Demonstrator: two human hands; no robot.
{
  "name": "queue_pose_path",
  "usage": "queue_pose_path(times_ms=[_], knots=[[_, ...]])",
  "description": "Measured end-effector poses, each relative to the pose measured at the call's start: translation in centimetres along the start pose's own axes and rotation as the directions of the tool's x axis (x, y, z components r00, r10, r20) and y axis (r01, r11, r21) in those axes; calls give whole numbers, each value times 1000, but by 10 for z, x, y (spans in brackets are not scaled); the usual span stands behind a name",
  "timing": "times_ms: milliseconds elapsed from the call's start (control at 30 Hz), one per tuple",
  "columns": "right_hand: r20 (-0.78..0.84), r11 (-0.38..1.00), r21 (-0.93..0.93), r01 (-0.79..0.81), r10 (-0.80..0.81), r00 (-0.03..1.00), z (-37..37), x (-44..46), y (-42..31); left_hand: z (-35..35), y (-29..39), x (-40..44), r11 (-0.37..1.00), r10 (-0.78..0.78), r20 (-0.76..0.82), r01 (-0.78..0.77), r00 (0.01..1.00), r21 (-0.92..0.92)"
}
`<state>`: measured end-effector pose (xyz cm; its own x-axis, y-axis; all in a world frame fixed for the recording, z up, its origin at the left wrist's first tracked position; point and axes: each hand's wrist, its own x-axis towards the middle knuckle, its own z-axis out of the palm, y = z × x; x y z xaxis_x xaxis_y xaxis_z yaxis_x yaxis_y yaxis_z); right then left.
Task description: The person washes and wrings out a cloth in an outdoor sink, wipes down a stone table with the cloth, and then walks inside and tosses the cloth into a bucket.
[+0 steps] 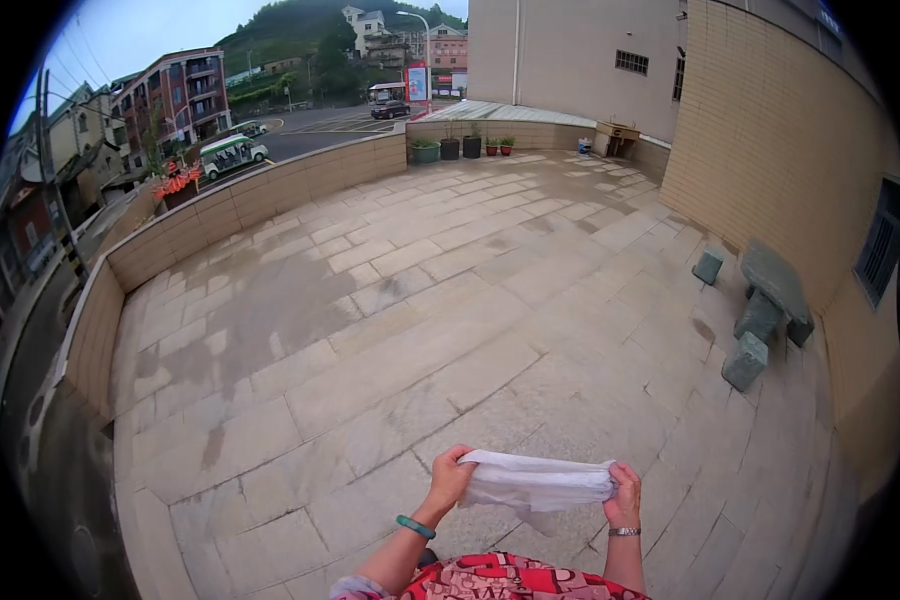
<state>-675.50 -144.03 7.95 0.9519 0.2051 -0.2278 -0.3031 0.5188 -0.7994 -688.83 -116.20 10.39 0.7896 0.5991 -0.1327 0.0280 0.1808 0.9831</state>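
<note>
A white cloth [538,482] is stretched between my two hands, low in the head view, above the paved floor. Its left end is gripped by my left hand [451,478], with a green bangle on that wrist. On the other side my right hand [624,492] has its fingers closed round the gathered right end, and a metal band circles that wrist. The lower edge of the cloth hangs loosely in the middle. Below the hands shows a red patterned garment [510,578].
A stone table [773,277] with stone stools [745,361] stands at the right beside a tiled wall [760,130]. A low parapet [260,190] borders the terrace. Potted plants [425,151] and a wooden stand [617,139] are at the far end. Vehicles are on the road beyond.
</note>
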Motion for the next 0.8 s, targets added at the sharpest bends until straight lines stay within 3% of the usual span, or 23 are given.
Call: queue_pose_path(times_ms=[67, 200, 300, 367, 400, 467, 500, 533, 567, 600, 667, 700, 733, 767, 800], knots=[[-37, 979, -153, 137, -144, 989, -20, -3, -12, 14, 14, 1, 879, 249, 138, -283, 959, 384], [-29, 932, -270, 241, -258, 966, -26, -11, -42, 32, 28, 14, 844, 293, 215, -358, 932, 399], [-2, 907, -349, 234, -251, 968, -16, -18, -71, 41, 46, 15, 865, 325, 176, -367, 929, 342], [106, 879, -400, 260, -237, 966, -11, -25, -92, 49, 67, 14, 829, 438, 167, -468, 884, 305], [100, 877, -401, 264, -245, 964, -10, -26, -97, 53, 73, 13, 829, 439, 176, -472, 881, 300], [291, 947, -243, 211, -136, 947, -8, -31, -107, 59, 83, 11, 733, 606, 154, -623, 781, 275], [285, 947, -243, 211, -138, 948, -13, -27, -103, 61, 76, 5, 657, 537, 312, -621, 784, 429], [424, 644, -690, 330, -10, 906, -23, -18, -94, 63, 62, 0, 545, 429, 450, -621, 784, 563], [462, 143, -886, 442, 183, 868, -35, -16, -88, 55, 36, 7, 407, 163, 556, -569, 815, 714], [460, 140, -887, 440, 176, 870, -40, -17, -89, 50, 28, 9, 407, 167, 562, -576, 810, 709], [443, 191, -887, 421, 91, 892, -44, -20, -94, 46, 24, 16, 575, 367, 401, -544, 839, 611], [440, 189, -888, 418, 93, 893, -32, -27, -104, 53, 46, 15, 588, 416, 373, -558, 829, 585], [468, 304, -841, 448, -6, 884, -16, -34, -114, 59, 59, 14, 590, 416, 373, -558, 830, 584], [481, 408, -775, 482, -113, 869, -7, -38, -121, 66, 69, 13, 563, 542, 342, -634, 768, 530], [480, 406, -774, 485, -122, 869, -13, -32, -116, 73, 72, 12, 521, 658, 305, -709, 688, 476]])
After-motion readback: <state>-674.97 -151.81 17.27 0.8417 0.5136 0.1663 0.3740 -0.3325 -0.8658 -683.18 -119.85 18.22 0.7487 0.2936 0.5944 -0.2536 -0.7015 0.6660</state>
